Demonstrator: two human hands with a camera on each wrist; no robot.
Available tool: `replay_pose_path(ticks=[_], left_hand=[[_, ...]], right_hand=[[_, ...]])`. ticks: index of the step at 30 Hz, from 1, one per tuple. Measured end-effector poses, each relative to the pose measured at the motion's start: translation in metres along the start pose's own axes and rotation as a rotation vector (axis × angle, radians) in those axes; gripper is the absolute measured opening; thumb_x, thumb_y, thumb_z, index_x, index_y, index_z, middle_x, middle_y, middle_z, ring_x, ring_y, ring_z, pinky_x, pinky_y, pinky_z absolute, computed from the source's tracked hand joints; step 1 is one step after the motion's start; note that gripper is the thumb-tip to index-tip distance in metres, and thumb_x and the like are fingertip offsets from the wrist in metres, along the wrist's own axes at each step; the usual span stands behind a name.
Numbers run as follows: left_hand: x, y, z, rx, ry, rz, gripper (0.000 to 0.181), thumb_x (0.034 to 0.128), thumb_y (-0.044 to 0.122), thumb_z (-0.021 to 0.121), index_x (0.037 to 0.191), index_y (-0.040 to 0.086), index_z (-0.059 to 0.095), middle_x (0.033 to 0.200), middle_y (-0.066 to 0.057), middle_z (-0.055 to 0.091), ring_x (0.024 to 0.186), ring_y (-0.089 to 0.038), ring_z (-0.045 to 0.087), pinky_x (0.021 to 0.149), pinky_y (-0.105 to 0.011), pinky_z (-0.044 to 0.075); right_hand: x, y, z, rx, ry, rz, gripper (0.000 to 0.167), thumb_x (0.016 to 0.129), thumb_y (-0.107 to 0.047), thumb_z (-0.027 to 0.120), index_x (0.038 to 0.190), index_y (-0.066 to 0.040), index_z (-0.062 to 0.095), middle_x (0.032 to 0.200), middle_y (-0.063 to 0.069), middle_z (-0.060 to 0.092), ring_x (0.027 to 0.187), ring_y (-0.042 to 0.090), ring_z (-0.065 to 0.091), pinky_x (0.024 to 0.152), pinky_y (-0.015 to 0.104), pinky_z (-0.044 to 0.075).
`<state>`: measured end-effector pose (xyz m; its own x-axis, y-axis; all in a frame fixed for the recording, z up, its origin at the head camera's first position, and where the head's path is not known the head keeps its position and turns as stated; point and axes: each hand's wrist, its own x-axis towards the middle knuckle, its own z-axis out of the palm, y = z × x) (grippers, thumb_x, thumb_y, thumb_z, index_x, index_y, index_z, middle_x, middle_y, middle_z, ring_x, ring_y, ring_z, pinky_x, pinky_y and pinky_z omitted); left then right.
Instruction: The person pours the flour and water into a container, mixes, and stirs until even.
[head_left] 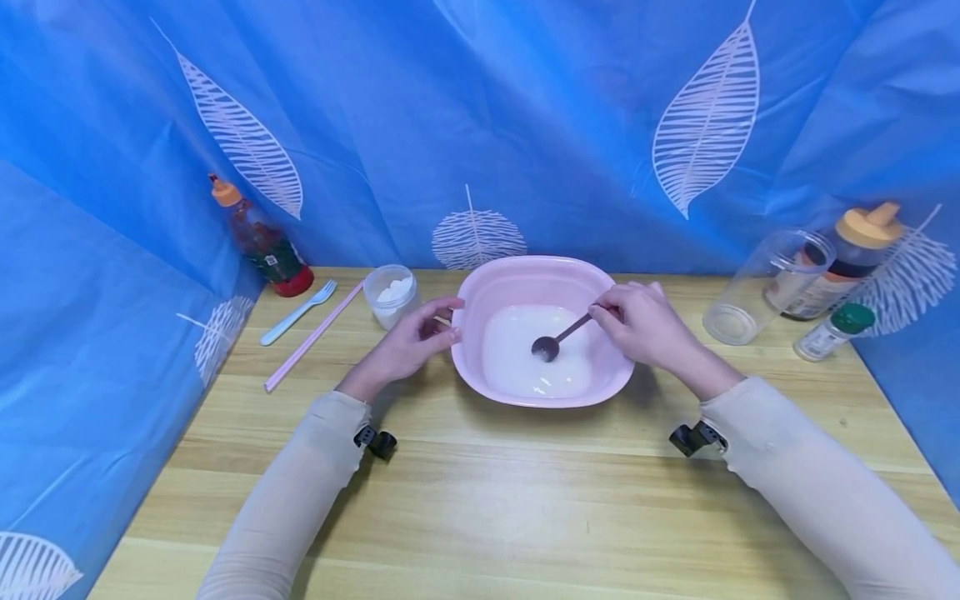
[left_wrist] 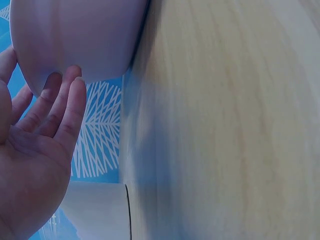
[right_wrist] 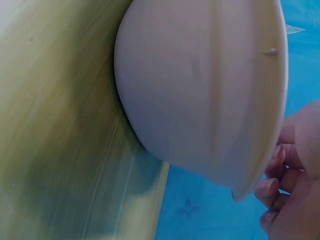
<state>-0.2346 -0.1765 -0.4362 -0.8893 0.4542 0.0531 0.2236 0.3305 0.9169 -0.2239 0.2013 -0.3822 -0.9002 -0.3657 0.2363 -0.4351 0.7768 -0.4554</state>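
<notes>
A pink basin (head_left: 543,402) holds a milky white liquid (head_left: 517,346). My right hand (head_left: 641,321) pinches the handle of a dark brown spoon (head_left: 546,348) over the basin's right rim. The spoon's bowl is at the liquid near the middle; whether it dips in, I cannot tell. At the left rim, my left hand (head_left: 408,342) touches the basin with relaxed fingers. The left wrist view shows its fairly straight fingers (left_wrist: 75,107) against the outer wall. In the right wrist view the basin hides the spoon, and curled fingers (right_wrist: 267,187) appear beyond the rim.
A clear jar with white contents (head_left: 392,296) stands beside my left hand. Farther left are a pink stick (head_left: 315,336), a blue fork (head_left: 298,313) and a red sauce bottle (head_left: 270,242). At right stand a clear cup (head_left: 731,321), a dark sauce bottle (head_left: 855,262) and a green-capped shaker (head_left: 834,331).
</notes>
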Motion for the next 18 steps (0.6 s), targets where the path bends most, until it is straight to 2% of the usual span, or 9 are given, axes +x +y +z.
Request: replay_pose_path(ticks=[6,9,13,18], left_hand=[[0.0,0.001,0.0,0.0,0.002,-0.001,0.052,0.1069,0.014,0.066,0.156,0.005,0.052,0.134,-0.024,0.064,0.115,-0.036,0.07,0.092,-0.027,0.058],[0.0,0.001,-0.001,-0.005,0.002,-0.003,0.052,0.1068,0.013,0.066,0.156,0.005,0.052,0.134,-0.024,0.064,0.115,-0.036,0.07,0.091,-0.027,0.058],[0.0,0.001,-0.001,-0.011,0.001,-0.005,0.051,0.1066,0.012,0.067,0.155,0.005,0.052,0.133,-0.024,0.064,0.114,-0.035,0.07,0.091,-0.026,0.059],[0.001,0.001,0.0,-0.02,-0.001,-0.003,0.051,0.1066,0.012,0.067,0.155,0.004,0.052,0.132,-0.024,0.063,0.114,-0.035,0.07,0.09,-0.026,0.058]], right_hand=[[0.003,0.005,-0.006,-0.095,0.042,0.002,0.022,0.105,-0.015,0.066,0.102,0.001,0.081,0.088,0.013,0.074,0.091,0.035,0.062,0.084,0.049,0.031],[0.001,0.01,-0.014,-0.129,0.035,-0.017,0.02,0.104,-0.014,0.067,0.102,0.001,0.08,0.088,0.013,0.074,0.089,0.036,0.06,0.082,0.05,0.031],[-0.002,0.012,-0.024,-0.12,-0.047,-0.053,0.014,0.102,-0.011,0.069,0.1,-0.002,0.08,0.093,0.011,0.077,0.09,0.032,0.057,0.082,0.048,0.03],[-0.005,0.008,-0.02,-0.026,-0.183,-0.099,0.013,0.103,-0.01,0.069,0.098,-0.009,0.081,0.098,0.004,0.079,0.098,0.027,0.056,0.087,0.044,0.028]])
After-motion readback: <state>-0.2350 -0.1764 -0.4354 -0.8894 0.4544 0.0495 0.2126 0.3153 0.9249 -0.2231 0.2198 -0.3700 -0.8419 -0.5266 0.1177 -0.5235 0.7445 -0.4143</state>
